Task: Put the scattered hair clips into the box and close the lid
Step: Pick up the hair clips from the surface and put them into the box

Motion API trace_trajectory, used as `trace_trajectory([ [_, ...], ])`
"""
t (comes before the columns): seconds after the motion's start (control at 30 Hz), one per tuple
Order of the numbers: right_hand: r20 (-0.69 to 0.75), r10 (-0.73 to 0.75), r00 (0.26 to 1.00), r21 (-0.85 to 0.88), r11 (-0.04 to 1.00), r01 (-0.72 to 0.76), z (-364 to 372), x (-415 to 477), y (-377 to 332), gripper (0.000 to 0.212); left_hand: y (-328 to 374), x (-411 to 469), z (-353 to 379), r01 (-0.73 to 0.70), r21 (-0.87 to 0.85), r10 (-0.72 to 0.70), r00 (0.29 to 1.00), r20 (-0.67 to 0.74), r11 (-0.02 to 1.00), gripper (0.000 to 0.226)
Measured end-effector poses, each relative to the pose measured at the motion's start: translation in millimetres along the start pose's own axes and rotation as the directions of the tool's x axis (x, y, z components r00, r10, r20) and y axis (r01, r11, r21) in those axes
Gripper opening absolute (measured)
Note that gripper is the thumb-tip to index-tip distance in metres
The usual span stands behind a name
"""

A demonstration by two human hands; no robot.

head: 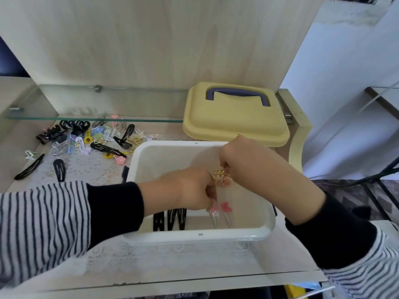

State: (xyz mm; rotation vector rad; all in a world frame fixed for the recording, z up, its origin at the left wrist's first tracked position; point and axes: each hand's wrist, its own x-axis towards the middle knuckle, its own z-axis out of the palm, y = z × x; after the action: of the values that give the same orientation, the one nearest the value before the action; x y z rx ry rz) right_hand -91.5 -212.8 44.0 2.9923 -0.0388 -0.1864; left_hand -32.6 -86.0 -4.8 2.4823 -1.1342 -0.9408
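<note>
Left hand (190, 188) pinches pink hair clip (214, 207) | right hand (248, 162) pinches gold ring clip (220, 173) | white box (200, 235) beneath both | yellow lid (233, 119) beyond right hand, off.

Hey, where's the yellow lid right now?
In the head view the lid sits off the box, just behind its far right edge, handle up, to the right of the pile of clips.

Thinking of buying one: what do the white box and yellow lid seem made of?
White box: probably glossy moulded plastic, given its smooth rounded rim and sheen. Yellow lid: likely matte plastic, dull and even, with a moulded purple-grey handle.
</note>
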Motion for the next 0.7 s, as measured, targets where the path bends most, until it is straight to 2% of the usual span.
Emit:
trace_trajectory([
  [0.27,0.001,-0.002,1.0,0.061,0.998,0.002,1.2,1.5,3.1,0.022,0.6,-12.4,-10.3,-0.004,0.009,0.004,1.0,-0.015,1.0,0.024],
  [0.33,-0.013,-0.002,1.0,0.078,0.997,0.003,1.8,1.0,4.2,0.021,-0.3,-23.3,-19.7,-0.008,0.097,0.016,0.996,-0.086,0.995,0.018],
  [0.4,-0.015,-0.007,1.0,0.111,0.994,0.009,3.1,1.3,5.3,0.023,-4.6,-36.5,-28.9,0.015,0.215,0.041,0.966,-0.254,0.977,0.015],
  [0.47,0.008,-0.011,1.0,0.135,0.991,0.01,0.8,1.5,4.1,0.025,-12.7,-49.1,-37.0,0.032,0.268,0.104,0.873,-0.476,0.963,0.011],
  [0.53,0.046,-0.025,0.999,0.137,0.99,0.019,-5.2,0.4,0.6,0.024,-23.6,-57.0,-43.1,-0.022,0.251,0.184,0.742,-0.645,0.968,0.007],
  [0.6,0.058,-0.056,0.997,0.143,0.989,0.047,-10.8,-0.2,-6.3,0.023,-38.2,-62.1,-46.7,-0.082,0.205,0.21,0.633,-0.745,0.975,0.008],
  [0.7,0.038,-0.108,0.993,0.166,0.981,0.1,-12.8,3.5,-19.3,0.021,-62.0,-64.5,-43.5,-0.064,0.125,0.14,0.527,-0.838,0.99,0.013],
])
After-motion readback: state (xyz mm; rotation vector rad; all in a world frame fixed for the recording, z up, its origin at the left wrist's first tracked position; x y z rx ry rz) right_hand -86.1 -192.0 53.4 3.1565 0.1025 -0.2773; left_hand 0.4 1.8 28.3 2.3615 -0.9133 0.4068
